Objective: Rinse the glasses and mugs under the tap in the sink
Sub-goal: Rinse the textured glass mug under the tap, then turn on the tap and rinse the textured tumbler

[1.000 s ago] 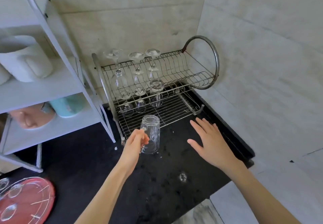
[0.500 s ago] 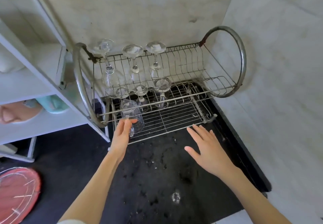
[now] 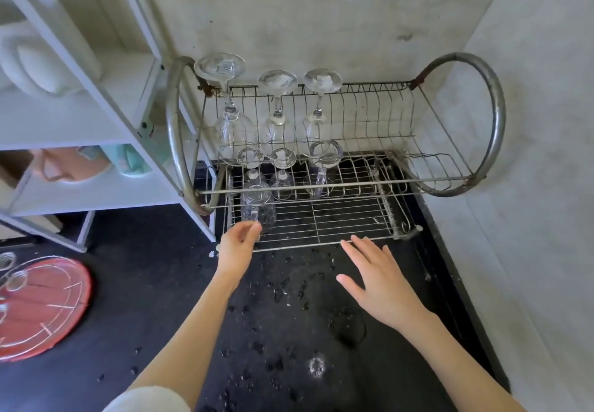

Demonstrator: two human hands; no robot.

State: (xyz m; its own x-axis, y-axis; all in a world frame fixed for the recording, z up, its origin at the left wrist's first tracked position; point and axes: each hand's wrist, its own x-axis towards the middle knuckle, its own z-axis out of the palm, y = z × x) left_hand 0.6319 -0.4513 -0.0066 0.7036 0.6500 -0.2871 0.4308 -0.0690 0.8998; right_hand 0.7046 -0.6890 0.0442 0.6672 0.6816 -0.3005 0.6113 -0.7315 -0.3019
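A clear glass mug (image 3: 257, 207) stands upside down at the front left of the wire dish rack's (image 3: 350, 218) lower tier. My left hand (image 3: 238, 246) is just in front of it, fingers loosely curved, their tips at the mug's rim and gripping nothing. My right hand (image 3: 381, 281) hovers flat over the black counter, fingers spread, in front of the rack. Three stemmed glasses (image 3: 278, 106) hang upside down on the upper tier. Smaller stemmed glasses (image 3: 283, 167) stand behind the mug.
The wet black counter (image 3: 289, 331) is dotted with drops. A red tray (image 3: 38, 305) with small glasses lies at the left edge. A white shelf unit (image 3: 96, 193) on the left holds white, pink and teal mugs. Tiled walls close in behind and on the right.
My left hand carried the glass mug from above the counter onto the rack's lower tier, set it down upside down and let go. My right hand stayed hovering.
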